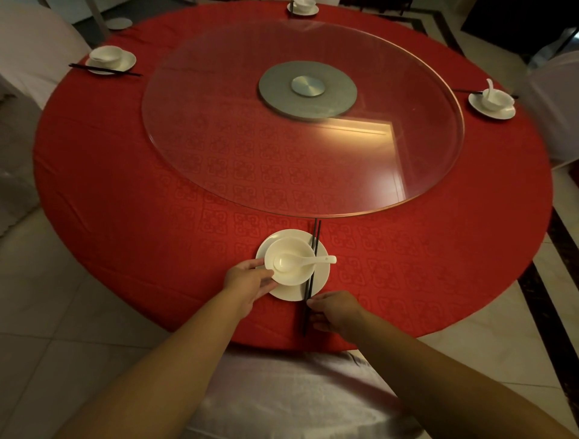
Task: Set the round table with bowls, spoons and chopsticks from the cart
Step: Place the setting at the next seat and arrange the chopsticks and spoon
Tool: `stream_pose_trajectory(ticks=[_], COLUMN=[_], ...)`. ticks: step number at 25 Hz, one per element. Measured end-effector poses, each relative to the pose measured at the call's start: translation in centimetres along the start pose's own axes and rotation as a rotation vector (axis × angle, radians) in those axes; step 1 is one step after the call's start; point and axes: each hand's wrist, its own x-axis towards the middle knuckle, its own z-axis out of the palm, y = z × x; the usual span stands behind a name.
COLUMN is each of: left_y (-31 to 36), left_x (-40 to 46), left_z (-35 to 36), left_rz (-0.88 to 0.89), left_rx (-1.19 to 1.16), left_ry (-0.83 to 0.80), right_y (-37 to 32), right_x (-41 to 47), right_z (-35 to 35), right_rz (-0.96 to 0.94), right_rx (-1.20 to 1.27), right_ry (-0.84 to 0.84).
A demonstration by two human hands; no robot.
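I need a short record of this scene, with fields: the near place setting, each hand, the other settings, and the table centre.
near setting: bowl on plate, spoon lying in the bowl
chopsticks: black pair, lying over the plate's right edge
left hand: holds the bowl's left rim
right hand: pinches the near end of the chopsticks
other settings: left, far, right
table centre: glass turntable on red cloth

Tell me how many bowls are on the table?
4. One near bowl by the left hand, one at far left, one at right, one at the far edge, partly cropped.
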Motion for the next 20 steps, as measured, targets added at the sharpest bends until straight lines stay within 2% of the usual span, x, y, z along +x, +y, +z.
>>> stream_pose_trajectory(ticks=[6,12,20], left_y=[0.0,0.0,0.0], left_x=[0.1,0.1,-0.2], left_z=[-0.1,-0.1,0.1], left_rz=[-0.003,0.0,-0.001], left_rx=[0.002,-0.01,-0.012], left_ry=[-0.006,-0.006,0.001], right_y=[0.1,0.3,-0.7], right_x=[0.0,-0.5,-0.8], right_z=[0.2,1.0,1.9], right_rz=[-0.03,-0.379,-0.463], right_rx=[-0.003,-0.366,-0.464], right_ry=[0.056,0.309,0.366])
